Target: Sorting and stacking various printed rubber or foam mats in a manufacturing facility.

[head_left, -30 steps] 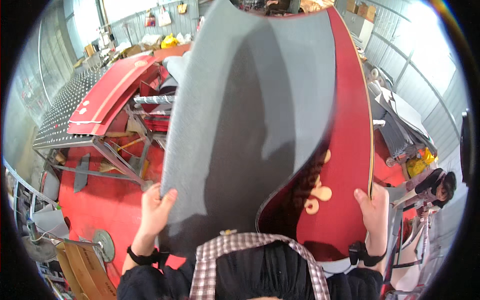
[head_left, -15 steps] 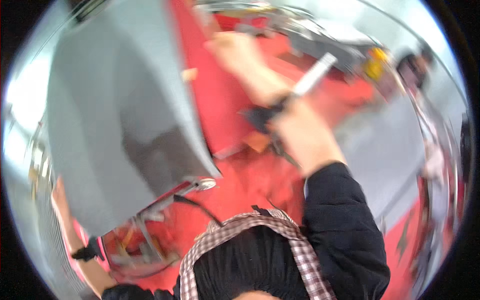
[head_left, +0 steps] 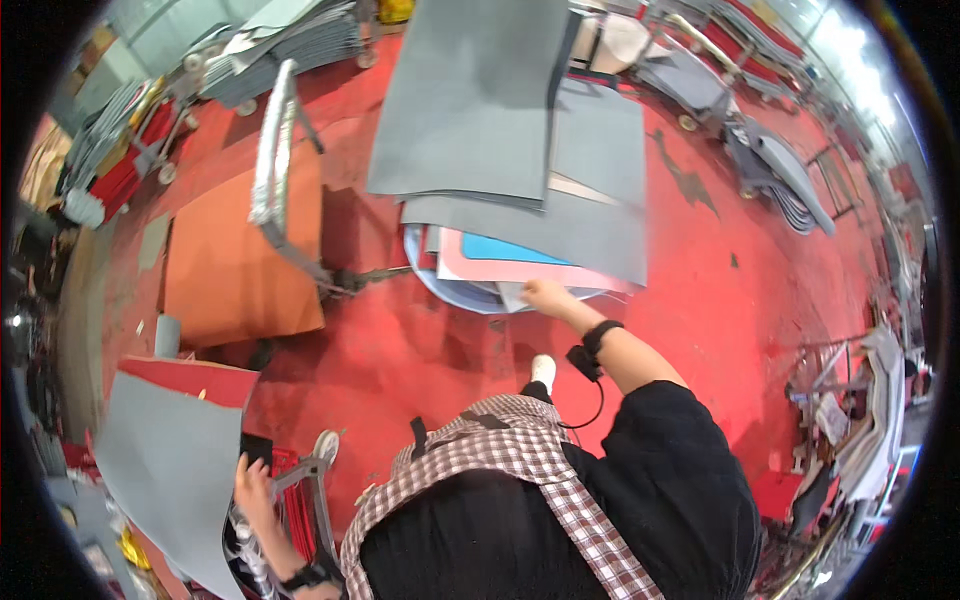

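My right hand (head_left: 548, 298) is at the front edge of a pink sheet (head_left: 480, 268), fingers curled in. A small pale grey piece (head_left: 511, 297) shows beside its fingertips; whether the hand grips it or the sheet is unclear. The pink sheet, a blue piece (head_left: 505, 249) and large grey sheets (head_left: 470, 120) lie stacked over a round pale tub (head_left: 425, 280). At the lower left, my left hand (head_left: 256, 492) has its fingers apart beside a grey sheet (head_left: 170, 465) on a metal-framed cart (head_left: 318, 490). Both wrists wear black bands.
An orange-brown board (head_left: 240, 265) with a silver-wrapped handle (head_left: 268, 160) stands left of the tub. Carts stacked with grey sheets (head_left: 300, 50) line the back. More sheets (head_left: 780, 170) are at the right, and a rack (head_left: 850, 400) stands lower right. The floor (head_left: 690, 370) is red.
The view has swung round and the tub with its stacked sheets is now ahead. My right hand has reached the pink sheet. My left hand no longer rests at the large grey sheet's outer edge.
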Motion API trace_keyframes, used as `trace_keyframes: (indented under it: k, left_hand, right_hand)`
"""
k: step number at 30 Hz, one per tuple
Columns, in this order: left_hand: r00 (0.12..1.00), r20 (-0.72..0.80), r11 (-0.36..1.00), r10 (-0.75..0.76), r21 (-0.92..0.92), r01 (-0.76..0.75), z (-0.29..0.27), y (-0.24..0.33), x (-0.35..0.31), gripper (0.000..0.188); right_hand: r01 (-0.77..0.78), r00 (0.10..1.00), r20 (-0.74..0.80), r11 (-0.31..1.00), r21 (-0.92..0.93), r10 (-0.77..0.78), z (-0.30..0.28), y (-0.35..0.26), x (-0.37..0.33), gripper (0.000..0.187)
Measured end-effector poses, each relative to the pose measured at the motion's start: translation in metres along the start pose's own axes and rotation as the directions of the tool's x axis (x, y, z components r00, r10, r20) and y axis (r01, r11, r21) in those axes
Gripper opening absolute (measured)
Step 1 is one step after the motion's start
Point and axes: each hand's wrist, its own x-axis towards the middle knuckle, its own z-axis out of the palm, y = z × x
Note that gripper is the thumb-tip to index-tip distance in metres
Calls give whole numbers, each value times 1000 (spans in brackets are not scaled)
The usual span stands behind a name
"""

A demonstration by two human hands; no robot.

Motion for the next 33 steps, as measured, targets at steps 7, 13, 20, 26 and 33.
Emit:
trace_keyframes:
  k: [7,13,20,26,33]
  left_hand:
    - [839,515,984,174,-133,-122,375,70,25,36]
    - [611,776,980,157,-200,2,552,118,-19,39]
    - [717,694,996,-65,2,88,606,128,-1,39]
    - [812,566,986,-142,13,164,647,140,59,37]
    - [848,450,959,-281,89,270,664,119,72,35]
  right_hand:
    - [-214,919,-216,877,429,330,-114,248,18,42]
    - [-268,902,-10,579,770,432,-176,295,64,60]
    - [-248,923,7,581,775,385,-228,294,131,96]
    - [-250,952,94,569,784,290,-229,286,232,107]
    - [-271,900,41,484,832,433,-209,356,337,104]
